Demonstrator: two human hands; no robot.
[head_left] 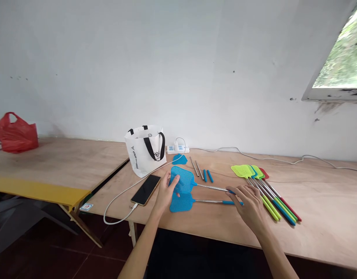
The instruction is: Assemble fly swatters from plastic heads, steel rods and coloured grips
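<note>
Blue plastic mesh, the head of the held swatter (187, 182), sits pinched in the left hand (166, 190) as I watch from a distance, thumb across its face and the other fingers mostly hidden behind. Fingers of the right hand (249, 198) close over its blue handle; how hard they press, I cannot tell. So the swatter spans the gap between both sets of fingers, steel shaft bare. Just nearer the person, a second blue swatter (181, 203) lies on the table (320, 201), its handle reaching the right fingers, perhaps touching them.

That closeness worries me most: a sideways sweep of the right fingers could knock it askew. Should the left pinch slacken, the head could swivel or drop onto its neighbour. Beyond the fingers, metal tubes (194, 166) and loose blue grips (205, 176) look ready to roll if nudged. Outward of the right fingers, a fanned pile of swatters (266, 192) could scatter under a swinging wrist; outward of the left, the forearm could snag the cable (111, 224) and drag the phone (146, 190).
</note>
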